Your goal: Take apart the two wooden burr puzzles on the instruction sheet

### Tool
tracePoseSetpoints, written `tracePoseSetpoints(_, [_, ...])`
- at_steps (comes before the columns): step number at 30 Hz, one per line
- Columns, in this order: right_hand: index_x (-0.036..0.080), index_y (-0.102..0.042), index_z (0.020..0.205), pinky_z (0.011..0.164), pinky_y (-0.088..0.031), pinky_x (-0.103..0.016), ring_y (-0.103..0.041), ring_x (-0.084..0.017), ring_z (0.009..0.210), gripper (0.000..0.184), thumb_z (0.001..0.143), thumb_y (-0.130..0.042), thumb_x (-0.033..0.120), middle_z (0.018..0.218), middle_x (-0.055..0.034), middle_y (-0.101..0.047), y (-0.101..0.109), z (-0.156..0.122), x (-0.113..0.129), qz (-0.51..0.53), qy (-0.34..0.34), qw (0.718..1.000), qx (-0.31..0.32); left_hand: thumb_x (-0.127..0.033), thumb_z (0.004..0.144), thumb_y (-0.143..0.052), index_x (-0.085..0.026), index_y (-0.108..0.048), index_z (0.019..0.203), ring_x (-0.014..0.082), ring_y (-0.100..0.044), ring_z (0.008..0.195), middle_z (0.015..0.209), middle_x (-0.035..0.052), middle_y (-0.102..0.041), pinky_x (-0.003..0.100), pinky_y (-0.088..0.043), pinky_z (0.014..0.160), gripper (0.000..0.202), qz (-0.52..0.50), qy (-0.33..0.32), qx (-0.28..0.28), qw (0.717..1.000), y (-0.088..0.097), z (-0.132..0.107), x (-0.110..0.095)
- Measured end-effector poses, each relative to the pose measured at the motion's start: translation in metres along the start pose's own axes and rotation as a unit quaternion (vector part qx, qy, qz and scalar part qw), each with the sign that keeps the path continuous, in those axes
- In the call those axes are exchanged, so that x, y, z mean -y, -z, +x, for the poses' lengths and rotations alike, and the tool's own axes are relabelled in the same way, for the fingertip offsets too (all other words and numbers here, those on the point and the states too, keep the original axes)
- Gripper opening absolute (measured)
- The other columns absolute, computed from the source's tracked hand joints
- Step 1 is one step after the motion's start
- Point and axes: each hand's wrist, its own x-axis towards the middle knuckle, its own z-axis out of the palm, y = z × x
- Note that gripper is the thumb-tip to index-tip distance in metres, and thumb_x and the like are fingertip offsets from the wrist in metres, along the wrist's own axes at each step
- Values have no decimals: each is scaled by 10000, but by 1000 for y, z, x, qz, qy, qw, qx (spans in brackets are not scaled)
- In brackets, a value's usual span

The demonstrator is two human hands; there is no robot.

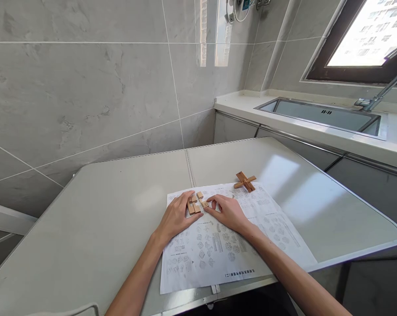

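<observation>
A printed sheet of diagrams [218,245] lies on a grey folding table [96,219]. Both my hands rest at its far edge around a few small wooden puzzle pieces [196,202]. My left hand [176,216] lies with fingers curled over the left pieces, touching them. My right hand [227,211] pinches the right-hand piece with thumb and fingertips. A wooden cross of joined pieces [245,181] lies apart on the sheet's far right corner.
A tiled wall stands behind the table. To the right runs a white counter [238,103] with a steel sink [320,113] and a tap [379,94] under a window. The table's front edge is near my body.
</observation>
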Motion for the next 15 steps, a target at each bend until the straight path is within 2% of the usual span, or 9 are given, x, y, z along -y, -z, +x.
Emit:
tracePoseSetpoints(3, [262,-738,1169,656,-439,-302,-656,-175,704,277,1037,-599,462,886,-16,-734,0,-1,1,-6,22,1000,10,-500,905,-746,-327,-428,1515,300,-715,1113,1343,77,-697,453,-588,932,710,-4,-1,11,1000,-1,1,-2])
tracePoseSetpoints(6, [281,-758,1176,671,-445,-296,-653,-169,711,251,1043,-600,424,901,-16,-736,1,-1,3,-3,35,999,23,-499,900,-753,-339,-438,1522,294,-711,1150,1379,61,-694,445,-586,950,715,-7,-5,17,1000,-1,2,-4])
tracePoseSetpoints(10, [293,-774,1156,680,-450,-297,-660,-171,729,242,1044,-601,419,924,-24,-742,3,-1,5,4,44,998,38,-507,915,-738,-350,-502,1477,262,-728,1127,1349,26,-717,416,-591,958,629,-15,-14,6,1000,-2,3,-6])
tracePoseSetpoints(15, [285,-730,1241,674,-466,-301,-665,-182,735,276,1051,-580,417,928,-24,-738,2,-1,4,11,36,999,38,-569,907,-721,-332,-552,1419,263,-745,1058,1278,32,-743,408,-610,898,589,-31,21,-3,999,-3,3,-3])
